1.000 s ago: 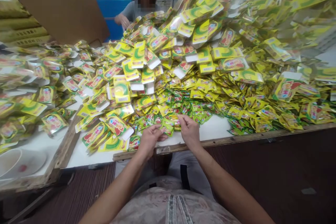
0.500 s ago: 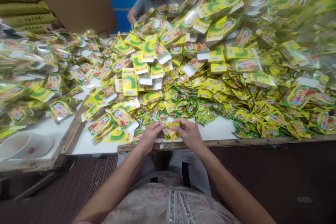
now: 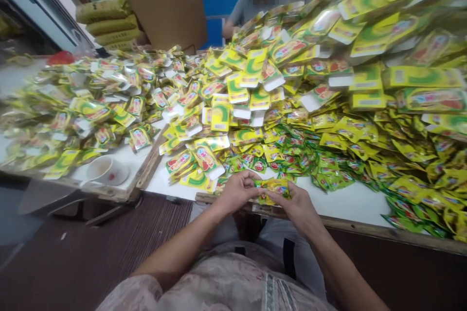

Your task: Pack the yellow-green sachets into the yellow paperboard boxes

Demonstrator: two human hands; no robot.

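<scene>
Both hands are together just above the near edge of the table. My left hand [image 3: 238, 192] has its fingers closed on the left end of some small yellow-and-green packets [image 3: 274, 186]. My right hand [image 3: 302, 205] grips the same packets from the right, its thumb lying across their lower side. How many packets are in the grip I cannot tell. Beyond the fingers lie loose green packets [image 3: 330, 175] and a heap of yellow packets [image 3: 357, 131]. Several yellow printed boxes [image 3: 205, 156] with white flaps lie left of my left hand.
A large pile of yellow boxes [image 3: 288, 48] rises beyond, with more boxes [image 3: 109, 107] on the left table. A white cup [image 3: 100, 170] stands near a wooden edge strip [image 3: 151, 160]. A person [image 3: 239, 12] is across the table. Stacked yellow sacks [image 3: 109, 22] stand behind.
The view has swung left, so the table and heaps appear further right. Both hands still hold the packets, whose printed faces now show more broadly between the fingers.
</scene>
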